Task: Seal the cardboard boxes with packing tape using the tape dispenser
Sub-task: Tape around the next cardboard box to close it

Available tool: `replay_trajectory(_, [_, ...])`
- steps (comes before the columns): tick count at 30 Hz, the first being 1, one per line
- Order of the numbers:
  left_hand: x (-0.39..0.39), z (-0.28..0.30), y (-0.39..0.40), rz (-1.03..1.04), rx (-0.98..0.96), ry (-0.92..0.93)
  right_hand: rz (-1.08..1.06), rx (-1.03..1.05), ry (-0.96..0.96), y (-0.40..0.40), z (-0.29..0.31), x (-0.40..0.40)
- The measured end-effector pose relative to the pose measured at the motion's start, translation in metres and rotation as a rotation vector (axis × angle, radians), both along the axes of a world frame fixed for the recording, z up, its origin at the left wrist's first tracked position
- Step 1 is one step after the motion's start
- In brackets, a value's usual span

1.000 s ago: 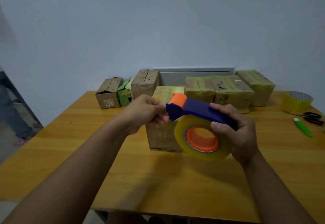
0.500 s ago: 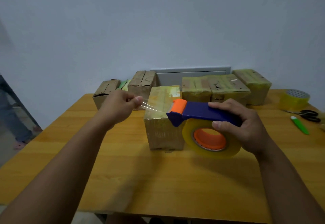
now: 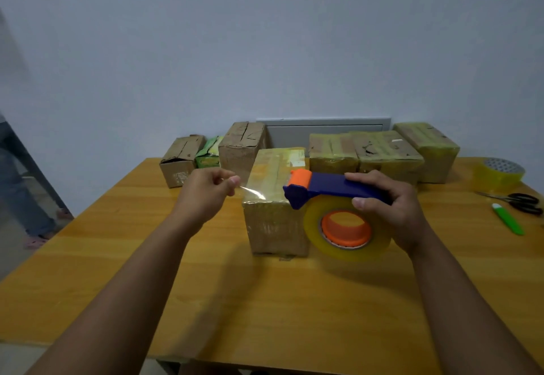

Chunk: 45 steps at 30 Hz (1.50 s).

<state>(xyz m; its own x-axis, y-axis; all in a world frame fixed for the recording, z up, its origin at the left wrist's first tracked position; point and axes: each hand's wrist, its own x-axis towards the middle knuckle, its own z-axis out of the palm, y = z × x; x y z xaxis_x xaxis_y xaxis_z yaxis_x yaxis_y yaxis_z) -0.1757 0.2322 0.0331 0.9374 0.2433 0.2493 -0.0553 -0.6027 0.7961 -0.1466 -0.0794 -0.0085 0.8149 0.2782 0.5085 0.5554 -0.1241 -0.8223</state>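
My left hand pinches the free tape end; my right hand grips the tape dispenser mid-frame, over the centre box on the desk. I should keep the strip taut and lay it flat along the top seam.

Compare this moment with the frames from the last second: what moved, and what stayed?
The left hand, pinching the tape end, has drawn away leftward from the tape dispenser, pulling out a clear strip over the front box. The right hand keeps its grip on the dispenser. Boxes at the back stayed put.
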Motion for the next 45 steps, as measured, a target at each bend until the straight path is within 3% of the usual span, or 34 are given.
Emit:
replay_trajectory(11, [-0.003, -0.004, 0.022, 0.051, -0.033, -0.112, 0.007, 0.054, -0.060, 0.023, -0.003, -0.007])
replay_trajectory(17, [-0.006, -0.005, 0.015, 0.004, -0.044, -0.124, 0.019, -0.031, -0.065, 0.007, 0.007, -0.009])
replay_trajectory(26, [-0.005, -0.007, 0.015, -0.039, -0.210, -0.057, 0.015, -0.093, -0.076, 0.003, 0.014, -0.012])
replay_trajectory(35, [0.008, -0.009, 0.016, 0.153, 0.027, -0.125, 0.011, -0.235, -0.112, 0.006, 0.025, -0.017])
replay_trajectory(40, [0.007, -0.013, 0.016, 0.113, 0.019, -0.022, 0.017, -0.277, -0.076, 0.001, 0.020, -0.016])
replay_trajectory(45, [0.001, -0.022, 0.012, 0.069, -0.124, 0.065, 0.030, -0.245, -0.030, -0.005, 0.018, -0.010])
